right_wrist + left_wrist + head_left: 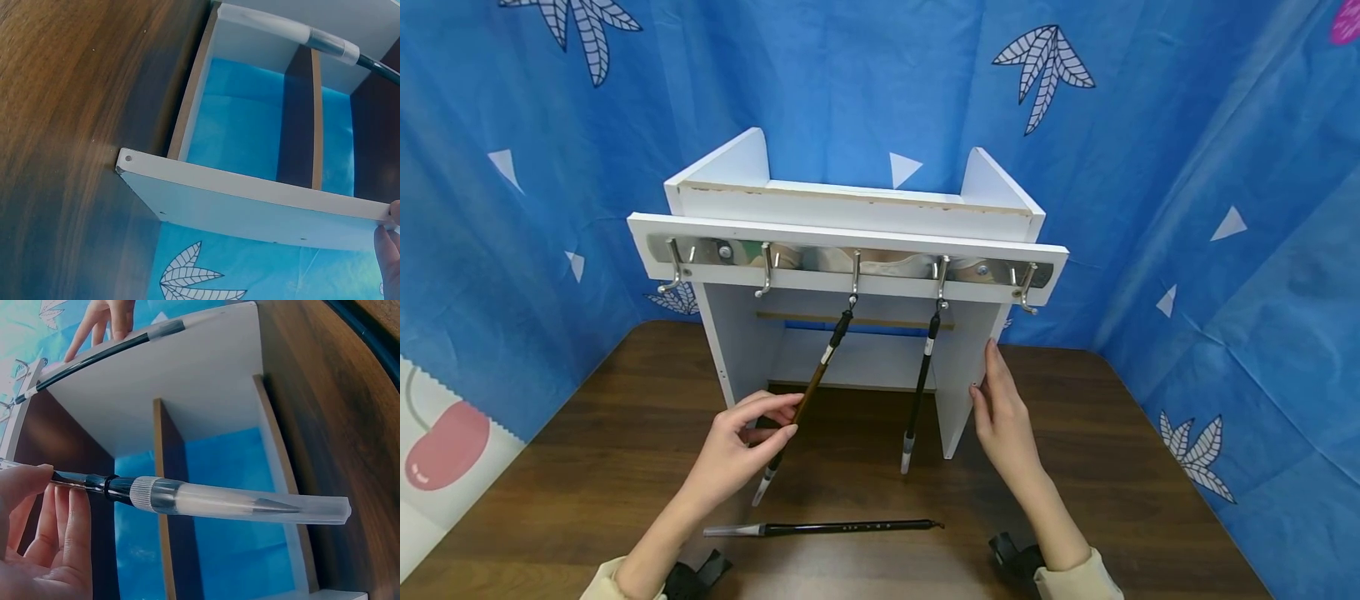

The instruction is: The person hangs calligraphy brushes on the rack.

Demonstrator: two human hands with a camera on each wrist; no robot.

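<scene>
My left hand (pixel 748 437) pinches the shaft of a brown calligraphy brush (pixel 816 379) between thumb and fingers. This brush slants, its top at the tip of the middle hook (pixel 856 271) and its clear-capped bristles (pixel 231 501) pointing down. A black calligraphy brush (pixel 921 375) hangs from the hook to its right, cap downward. Flat on the table in front lies another black calligraphy brush (pixel 850 527), also capped. With fingers fairly straight, my right hand (pixel 1003 417) touches the front edge and outer face of the white shelf's right side panel (pixel 966 367).
A white shelf unit (pixel 850 204) stands on the brown wooden table (pixel 1112 467). Along its front runs a hook rail (pixel 820 229) with several metal hooks; the leftmost hook (pixel 673 262) and rightmost hook (pixel 1026 287) bear nothing. Behind hangs a blue patterned curtain (pixel 872 92).
</scene>
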